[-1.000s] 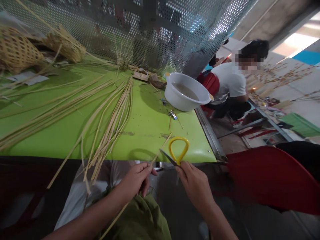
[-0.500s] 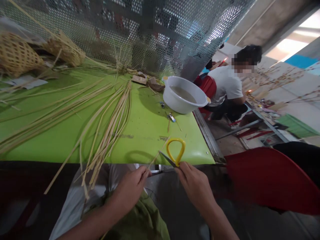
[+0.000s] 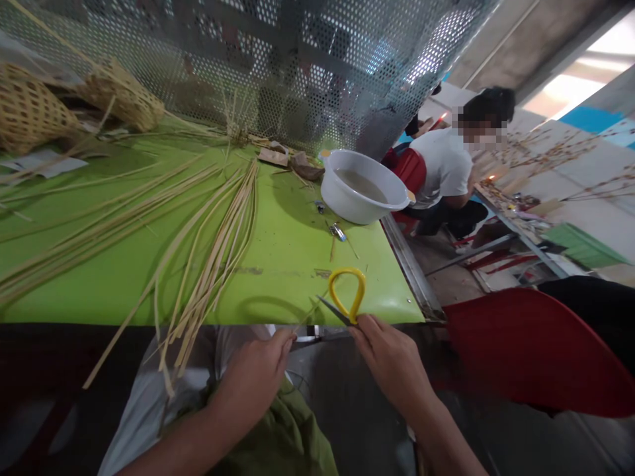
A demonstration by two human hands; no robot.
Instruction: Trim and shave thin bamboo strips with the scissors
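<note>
My right hand [image 3: 391,360] grips yellow-handled scissors [image 3: 344,301], whose loop stands up above the near edge of the green table [image 3: 288,258]. The dark blades point left toward my left hand [image 3: 258,370]. That hand pinches a thin bamboo strip [image 3: 310,312] just below the table edge, and the strip's tip rises to the blades. Both hands hover over my lap, close together.
Long bamboo strips [image 3: 208,258] fan across the table and hang over its near edge. A white basin of water [image 3: 364,188] stands at the back right, woven baskets [image 3: 30,112] at the back left. A perforated metal screen [image 3: 297,66] closes the far side. Another person [image 3: 446,172] sits at right beyond a red chair [image 3: 536,350].
The visible end of the strip above my left hand has grown shorter. Both hands have drifted slightly left and down, staying together at the table edge.
</note>
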